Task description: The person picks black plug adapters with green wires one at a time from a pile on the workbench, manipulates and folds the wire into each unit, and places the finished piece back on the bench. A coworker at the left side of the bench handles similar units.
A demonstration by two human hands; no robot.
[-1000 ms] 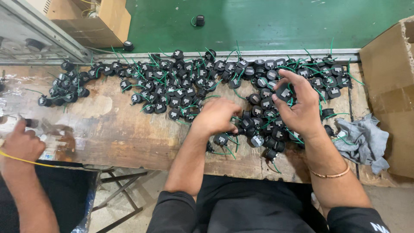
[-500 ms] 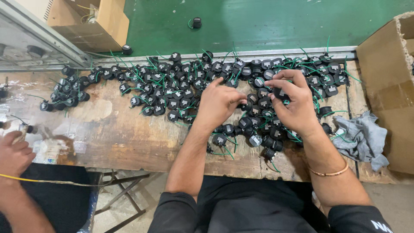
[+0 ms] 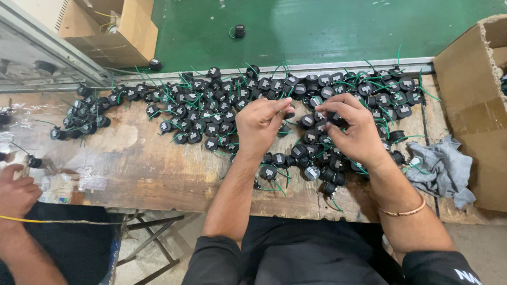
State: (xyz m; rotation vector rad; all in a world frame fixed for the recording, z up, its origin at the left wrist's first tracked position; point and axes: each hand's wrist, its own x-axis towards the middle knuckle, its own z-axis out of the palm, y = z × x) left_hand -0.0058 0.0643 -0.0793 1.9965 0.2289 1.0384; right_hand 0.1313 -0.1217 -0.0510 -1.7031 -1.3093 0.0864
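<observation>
A person's left hand [image 3: 260, 124] and right hand [image 3: 353, 129] meet over a heap of small black round parts with green wires [image 3: 222, 113] spread across a worn wooden tabletop [image 3: 153, 169]. The left hand's fingertips pinch one black part [image 3: 289, 112] at the heap's middle; the right hand's fingers curl closed around another black piece [image 3: 334, 119], just beside it. A grey rag [image 3: 441, 169] lies right of the right wrist, near a cardboard box [image 3: 475, 105]. A co-worker's hand [image 3: 17, 191] rests at the tabletop's left edge.
</observation>
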